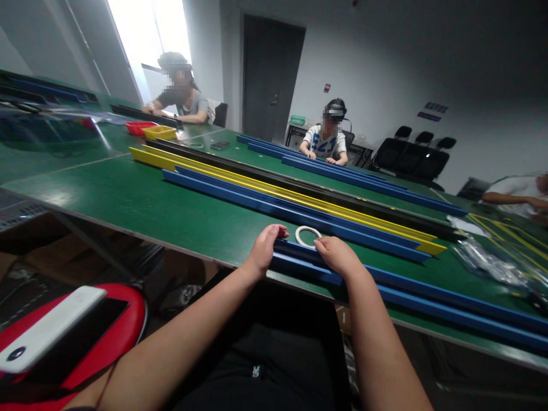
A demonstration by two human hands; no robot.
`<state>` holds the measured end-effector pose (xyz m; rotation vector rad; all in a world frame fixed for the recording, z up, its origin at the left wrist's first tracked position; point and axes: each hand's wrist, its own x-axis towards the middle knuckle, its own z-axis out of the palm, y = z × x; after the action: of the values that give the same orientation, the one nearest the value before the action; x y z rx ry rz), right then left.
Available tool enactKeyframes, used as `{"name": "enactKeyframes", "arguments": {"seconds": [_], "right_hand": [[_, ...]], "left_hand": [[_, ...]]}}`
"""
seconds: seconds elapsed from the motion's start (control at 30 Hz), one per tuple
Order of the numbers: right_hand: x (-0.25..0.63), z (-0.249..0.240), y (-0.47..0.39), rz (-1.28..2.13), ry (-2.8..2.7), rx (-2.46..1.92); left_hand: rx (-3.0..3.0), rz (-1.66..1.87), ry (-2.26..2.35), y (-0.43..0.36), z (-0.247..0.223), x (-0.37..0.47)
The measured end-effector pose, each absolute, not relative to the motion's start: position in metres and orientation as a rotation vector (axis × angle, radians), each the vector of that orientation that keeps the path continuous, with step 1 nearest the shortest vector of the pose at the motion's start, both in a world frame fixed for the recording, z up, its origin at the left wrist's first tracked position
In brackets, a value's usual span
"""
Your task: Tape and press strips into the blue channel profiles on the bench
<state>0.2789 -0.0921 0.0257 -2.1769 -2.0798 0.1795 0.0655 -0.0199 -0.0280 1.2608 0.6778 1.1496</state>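
Apparently to steady it, the left hand [263,249] curled round the end of the near blue rail [306,266], along the table [201,242] edge. Just beyond lay the white ring [300,240], handily close; the right hand [342,258] bent over the rail, its grasp unclear.

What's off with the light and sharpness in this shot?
Head view: window blown out; hazy glare around it; pale reflections on the green tabletop; dark upper right corner; wide-angle tilt; clear plastic bags smeared; faces pixelated.
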Motion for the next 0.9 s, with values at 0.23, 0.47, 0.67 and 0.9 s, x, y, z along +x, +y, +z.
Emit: {"name": "enactKeyframes", "arguments": {"seconds": [0.23,0.47,0.67,0.9], "right_hand": [[0.2790,0.0235,-0.0975,0.137,-2.051,-2.181],[0.2780,0.0223,-0.1002,0.060,-2.043,-2.134],[0.2798,0.0195,-0.0985,0.128,-1.857,-2.253],[0.2790,0.0216,-0.0982,0.188,-2.026,-2.123]], "left_hand": [[1.310,1.154,0.728,-0.0208,-0.0249,0.0675],[1.359,1.135,0.733,-0.0178,-0.0275,0.0681],[1.442,1.110,0.733,-0.0171,-0.0293,0.0684],[1.460,1.107,0.731,-0.0174,-0.0292,0.0669]]}}
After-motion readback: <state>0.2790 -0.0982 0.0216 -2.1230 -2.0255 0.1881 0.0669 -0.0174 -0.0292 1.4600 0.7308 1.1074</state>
